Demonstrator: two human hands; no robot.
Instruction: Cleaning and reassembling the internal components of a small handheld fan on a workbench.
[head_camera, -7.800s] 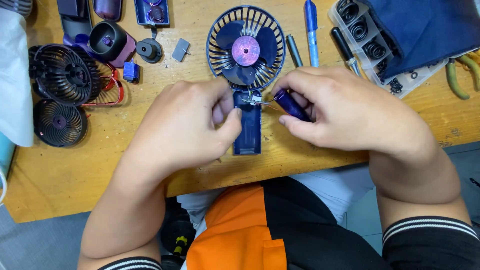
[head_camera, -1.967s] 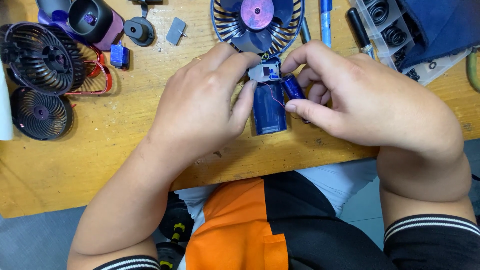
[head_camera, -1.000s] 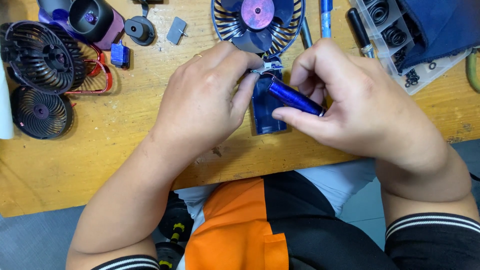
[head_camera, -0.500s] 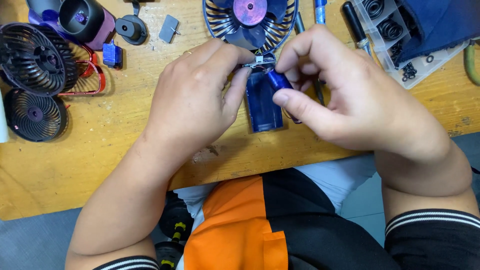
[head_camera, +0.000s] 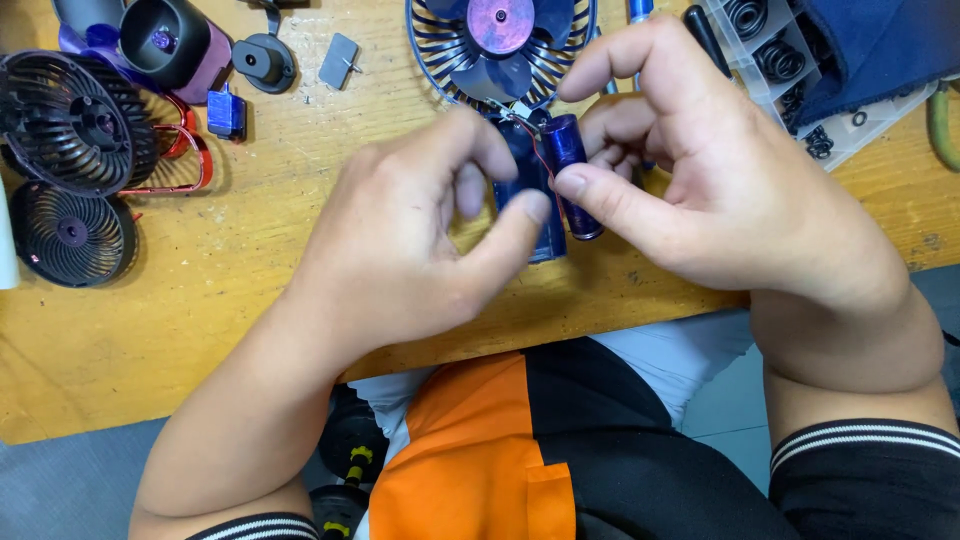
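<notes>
While pinched (both hands (head_camera: 560, 200)): blue fan handle (head_camera: 530, 190), battery (head_camera: 572, 175).

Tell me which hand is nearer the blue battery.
Right. The right hand pinches the battery between thumb and fingers; the left hand sits just beside it, gripping the fan handle.

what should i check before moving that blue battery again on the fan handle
1. Right hand grip on the blue cylindrical battery: thumb and fingers on it, ok.
2. Left hand steadying the dark blue fan handle: thumb and fingers around it, ok.
3. Red wire near the battery's top: looks unbroken; attachment cannot tell.
4. Fan head lying flat on the wooden table: ok.
5. Battery seated in the handle: not ok, it sits tilted beside it.
</notes>
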